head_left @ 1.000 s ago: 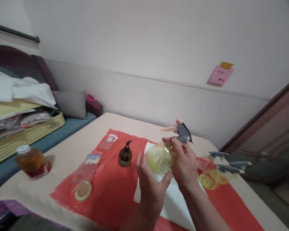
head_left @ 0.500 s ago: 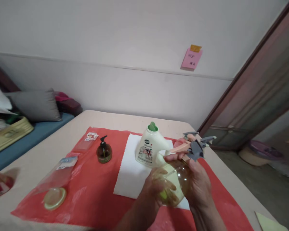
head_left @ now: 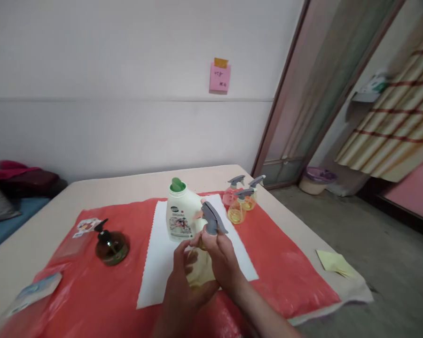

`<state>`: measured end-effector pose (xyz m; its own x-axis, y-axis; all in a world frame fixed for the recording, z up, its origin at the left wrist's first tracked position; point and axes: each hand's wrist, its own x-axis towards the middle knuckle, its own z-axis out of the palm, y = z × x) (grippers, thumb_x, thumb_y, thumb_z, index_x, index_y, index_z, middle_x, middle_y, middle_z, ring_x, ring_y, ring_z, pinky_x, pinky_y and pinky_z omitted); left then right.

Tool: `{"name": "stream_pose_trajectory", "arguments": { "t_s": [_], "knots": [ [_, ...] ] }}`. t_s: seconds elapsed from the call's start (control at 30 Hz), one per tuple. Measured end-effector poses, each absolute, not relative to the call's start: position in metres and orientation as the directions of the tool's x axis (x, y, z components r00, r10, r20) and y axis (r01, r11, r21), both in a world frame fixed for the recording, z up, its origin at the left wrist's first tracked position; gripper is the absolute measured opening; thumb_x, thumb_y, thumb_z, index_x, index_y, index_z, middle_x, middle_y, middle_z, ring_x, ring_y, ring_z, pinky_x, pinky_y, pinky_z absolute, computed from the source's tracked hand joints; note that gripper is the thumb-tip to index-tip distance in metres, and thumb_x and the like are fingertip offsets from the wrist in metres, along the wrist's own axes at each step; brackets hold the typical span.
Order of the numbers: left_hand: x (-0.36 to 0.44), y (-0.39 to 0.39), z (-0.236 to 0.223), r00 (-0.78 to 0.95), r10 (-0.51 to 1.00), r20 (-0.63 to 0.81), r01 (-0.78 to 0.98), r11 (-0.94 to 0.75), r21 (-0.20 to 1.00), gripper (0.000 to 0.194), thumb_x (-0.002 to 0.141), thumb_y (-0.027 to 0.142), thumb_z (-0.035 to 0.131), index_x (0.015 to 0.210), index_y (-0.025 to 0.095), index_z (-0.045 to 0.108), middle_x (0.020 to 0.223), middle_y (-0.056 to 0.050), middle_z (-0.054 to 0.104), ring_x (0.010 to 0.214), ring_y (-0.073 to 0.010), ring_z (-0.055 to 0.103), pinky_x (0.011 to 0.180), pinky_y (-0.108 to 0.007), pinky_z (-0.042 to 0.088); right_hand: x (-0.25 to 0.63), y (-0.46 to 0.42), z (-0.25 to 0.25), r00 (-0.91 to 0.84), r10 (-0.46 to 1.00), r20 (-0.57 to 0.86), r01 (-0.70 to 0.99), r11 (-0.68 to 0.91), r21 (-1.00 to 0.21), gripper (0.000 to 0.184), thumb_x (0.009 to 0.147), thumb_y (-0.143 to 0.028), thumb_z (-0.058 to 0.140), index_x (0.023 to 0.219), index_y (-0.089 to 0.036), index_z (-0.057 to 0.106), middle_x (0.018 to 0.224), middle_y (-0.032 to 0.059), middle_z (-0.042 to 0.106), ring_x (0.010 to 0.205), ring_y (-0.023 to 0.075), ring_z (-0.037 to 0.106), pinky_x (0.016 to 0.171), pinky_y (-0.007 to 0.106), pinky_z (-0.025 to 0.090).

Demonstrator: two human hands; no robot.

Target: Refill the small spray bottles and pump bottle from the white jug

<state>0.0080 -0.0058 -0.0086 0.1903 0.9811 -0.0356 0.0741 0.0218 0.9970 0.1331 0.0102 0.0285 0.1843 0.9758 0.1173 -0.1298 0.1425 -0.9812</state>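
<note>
At the lower centre of the frame, the person's left hand (head_left: 179,284) curls its fingers round a clear, rounded, grey-triggered spray bottle (head_left: 201,270); the right hand (head_left: 225,263) clamps its fingers about the neck. At left stands a round, dark brown pump bottle (head_left: 112,249). Beyond the hands, a white, green-mouthed plastic jug (head_left: 179,213) stands on a white cloth (head_left: 151,277).
</note>
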Motion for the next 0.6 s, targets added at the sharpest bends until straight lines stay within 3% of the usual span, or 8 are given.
{"name": "stream_pose_trajectory", "arguments": {
  "t_s": [0.1, 0.17, 0.23, 0.3, 0.37, 0.47, 0.6],
  "knots": [
    [0.008, -0.004, -0.014, 0.27, 0.947, -0.171, 0.21, 0.116, 0.971, 0.081, 0.06, 0.037, 0.075, 0.135, 0.021, 0.047, 0.109, -0.009, 0.069, 0.108, -0.0305, 0.064, 0.094, -0.041, 0.048, 0.149, 0.012, 0.032, 0.278, 0.937, 0.21, -0.104, 0.247, -0.963, 0.037, 0.089, -0.053, 0.056, 0.08, -0.019, 0.067, 0.08, 0.0028, 0.068, 0.077, 0.0162, 0.062, 0.075, 0.029, 0.049],
    [0.001, 0.004, -0.015, 0.244, 0.952, -0.185, 0.33, 0.098, 0.939, 0.072, 0.058, 0.036, 0.074, 0.125, 0.019, 0.055, 0.112, -0.01, 0.069, 0.11, -0.032, 0.063, 0.096, -0.042, 0.046, 0.171, 0.016, 0.034, 0.41, 0.882, 0.232, -0.131, 0.308, -0.942, 0.037, 0.089, -0.056, 0.054, 0.085, -0.02, 0.063, 0.081, 0.002, 0.066, 0.072, 0.0155, 0.062, 0.071, 0.03, 0.05],
    [-0.01, 0.015, -0.014, 0.185, 0.968, -0.167, 0.444, 0.069, 0.894, 0.067, 0.058, 0.036, 0.074, 0.119, 0.019, 0.057, 0.12, -0.011, 0.066, 0.113, -0.0333, 0.061, 0.098, -0.043, 0.045, 0.197, 0.023, 0.032, 0.543, 0.801, 0.251, -0.025, 0.315, -0.949, 0.035, 0.091, -0.057, 0.051, 0.09, -0.022, 0.057, 0.077, -0.0015, 0.061, 0.064, 0.0135, 0.058, 0.065, 0.029, 0.049],
    [-0.023, 0.028, -0.015, 0.111, 0.984, -0.139, 0.489, 0.067, 0.869, 0.068, 0.058, 0.037, 0.074, 0.12, 0.02, 0.054, 0.124, -0.012, 0.064, 0.114, -0.0331, 0.06, 0.098, -0.044, 0.044, 0.218, 0.032, 0.022, 0.583, 0.763, 0.279, 0.268, 0.144, -0.953, 0.035, 0.094, -0.056, 0.043, 0.1, -0.023, 0.053, 0.075, -0.0033, 0.057, 0.064, 0.0137, 0.057, 0.063, 0.028, 0.047],
    [-0.034, 0.038, -0.018, 0.045, 0.994, -0.1, 0.487, 0.066, 0.871, 0.068, 0.059, 0.037, 0.073, 0.122, 0.02, 0.05, 0.125, -0.012, 0.062, 0.115, -0.0327, 0.059, 0.096, -0.044, 0.045, 0.23, 0.042, 0.002, 0.56, 0.79, 0.251, 0.494, -0.074, -0.867, 0.034, 0.093, -0.052, 0.045, 0.108, -0.023, 0.052, 0.078, -0.0018, 0.059, 0.068, 0.016, 0.059, 0.065, 0.029, 0.046],
    [-0.043, 0.049, -0.027, -0.04, 0.998, -0.048, 0.481, 0.062, 0.875, 0.067, 0.058, 0.036, 0.072, 0.119, 0.02, 0.05, 0.123, -0.012, 0.06, 0.113, -0.0323, 0.059, 0.091, -0.044, 0.048, 0.231, 0.058, -0.034, 0.548, 0.822, 0.153, 0.587, -0.248, -0.771, 0.027, 0.085, -0.034, 0.059, 0.106, -0.018, 0.058, 0.079, 0.0043, 0.064, 0.075, 0.0222, 0.062, 0.07, 0.033, 0.044],
    [-0.046, 0.057, -0.038, -0.045, 0.999, -0.03, 0.463, 0.048, 0.885, 0.068, 0.053, 0.035, 0.075, 0.116, 0.02, 0.054, 0.117, -0.011, 0.061, 0.108, -0.0317, 0.061, 0.089, -0.044, 0.05, 0.223, 0.065, -0.065, 0.517, 0.855, 0.032, 0.648, -0.366, -0.668, 0.008, 0.079, -0.018, 0.058, 0.08, -0.018, 0.065, 0.069, 0.008, 0.065, 0.084, 0.0281, 0.065, 0.078, 0.039, 0.044]
  ]
}}
